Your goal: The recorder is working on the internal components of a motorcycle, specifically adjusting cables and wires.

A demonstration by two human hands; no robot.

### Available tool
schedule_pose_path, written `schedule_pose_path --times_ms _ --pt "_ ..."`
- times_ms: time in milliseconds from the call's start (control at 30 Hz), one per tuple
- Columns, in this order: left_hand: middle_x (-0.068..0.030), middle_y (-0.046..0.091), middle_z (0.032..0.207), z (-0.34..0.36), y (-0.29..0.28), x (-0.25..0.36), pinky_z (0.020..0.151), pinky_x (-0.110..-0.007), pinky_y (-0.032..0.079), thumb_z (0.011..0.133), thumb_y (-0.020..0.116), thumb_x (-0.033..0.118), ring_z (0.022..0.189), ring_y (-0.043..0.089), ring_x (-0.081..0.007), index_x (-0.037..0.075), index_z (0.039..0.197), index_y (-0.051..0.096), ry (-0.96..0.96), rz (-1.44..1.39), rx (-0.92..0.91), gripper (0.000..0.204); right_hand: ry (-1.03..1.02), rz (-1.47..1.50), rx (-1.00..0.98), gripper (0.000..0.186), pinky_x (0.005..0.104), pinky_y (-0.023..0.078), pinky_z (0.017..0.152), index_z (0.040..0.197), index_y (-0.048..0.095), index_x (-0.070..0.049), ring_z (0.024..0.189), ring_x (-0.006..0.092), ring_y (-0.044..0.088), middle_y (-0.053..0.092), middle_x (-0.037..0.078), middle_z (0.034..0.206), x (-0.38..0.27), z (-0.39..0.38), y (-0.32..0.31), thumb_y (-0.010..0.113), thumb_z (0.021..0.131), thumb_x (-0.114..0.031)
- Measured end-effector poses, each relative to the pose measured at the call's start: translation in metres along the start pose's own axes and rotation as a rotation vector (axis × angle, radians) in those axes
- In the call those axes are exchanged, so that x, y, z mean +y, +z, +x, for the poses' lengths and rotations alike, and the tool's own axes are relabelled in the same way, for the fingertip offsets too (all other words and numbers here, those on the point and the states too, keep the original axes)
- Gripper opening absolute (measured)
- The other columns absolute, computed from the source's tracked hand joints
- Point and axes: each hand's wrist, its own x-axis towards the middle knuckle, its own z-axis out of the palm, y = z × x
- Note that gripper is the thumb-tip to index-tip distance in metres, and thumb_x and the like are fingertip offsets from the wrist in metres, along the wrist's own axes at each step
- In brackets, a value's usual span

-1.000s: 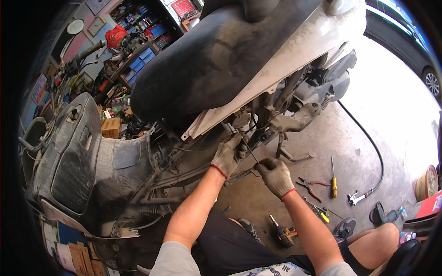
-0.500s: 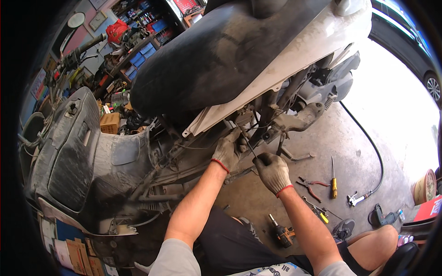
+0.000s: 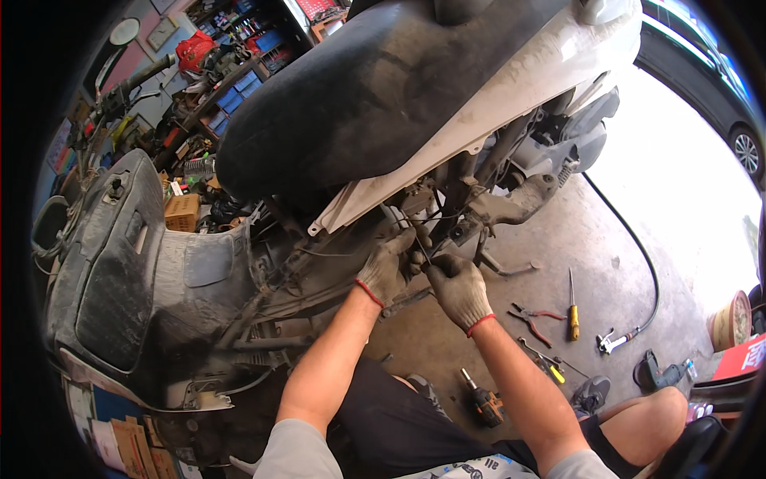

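A dusty scooter with a black seat and a white side panel stands before me, its frame and mechanical parts exposed under the panel. My left hand, in a soiled knit glove with a red cuff, is closed close below a small block-like part; what its fingers hold is hidden. Gloved likewise, my right hand pinches a thin dark cable-like piece that runs up past the left fingertips. The hands almost touch. Beside them a metal bracket arm sticks out from the frame.
On the concrete floor to the right lie red-handled pliers, a yellow-handled screwdriver, an air gun on a black hose and more tools. A cordless driver lies near my legs. Cluttered shelves stand behind; a car is at far right.
My right hand has moved left and slightly up, close to my left hand, so less of the thin piece shows between them. The view has shifted slightly.
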Motion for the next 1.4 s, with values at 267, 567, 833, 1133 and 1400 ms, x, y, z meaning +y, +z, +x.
schedule_pose_path --times_ms 267,567,833,1133,1400 --pt "-0.0028 0.066 0.082 0.002 -0.007 -0.002 0.048 -0.018 0.038 0.097 0.059 0.015 0.057 0.053 -0.0046 0.007 0.097 0.064 0.047 0.154 0.037 0.010 0.487 0.669 -0.202 0.037 0.0339 0.052 0.062 0.115 0.060 0.002 0.064 0.0178 0.062 0.063 0.007 0.077 -0.006 -0.008 -0.005 0.063 0.090 -0.026" --pt "0.0001 0.061 0.075 0.002 0.008 0.003 0.047 -0.018 0.035 0.097 0.061 0.019 0.054 0.047 -0.0020 0.007 0.084 0.064 0.027 0.088 0.092 0.019 -0.229 -0.080 0.162 0.034 0.0424 0.052 0.076 0.119 0.061 -0.009 0.088 0.0324 0.066 0.066 0.014 0.101 -0.001 -0.020 0.000 0.065 0.085 -0.013" --pt "0.0020 0.060 0.072 0.001 0.011 0.001 0.045 -0.017 0.034 0.094 0.065 0.021 0.053 0.047 -0.0024 0.009 0.083 0.065 0.057 0.134 0.145 0.016 0.033 0.344 0.070 0.026 0.0379 0.053 0.073 0.112 0.063 -0.003 0.083 0.0274 0.068 0.068 0.015 0.088 -0.011 -0.016 0.008 0.063 0.090 -0.017" --pt "0.0004 0.062 0.071 -0.010 0.018 0.004 0.046 -0.020 0.039 0.096 0.062 0.020 0.055 0.051 -0.0041 0.009 0.089 0.067 0.048 0.072 0.015 0.014 0.856 1.654 -0.258 0.034 0.0287 0.043 0.063 0.112 0.061 -0.001 0.049 0.0120 0.040 0.053 0.000 0.068 -0.011 -0.005 -0.003 0.035 0.102 -0.021" --pt "0.0013 0.062 0.074 -0.002 0.006 0.004 0.046 -0.016 0.037 0.096 0.062 0.020 0.053 0.048 -0.0031 0.004 0.092 0.066 0.050 0.230 0.109 0.017 -0.024 0.121 0.120 0.028 0.0388 0.052 0.075 0.117 0.059 -0.006 0.079 0.0260 0.067 0.068 0.011 0.088 -0.008 -0.028 0.011 0.060 0.090 -0.015"
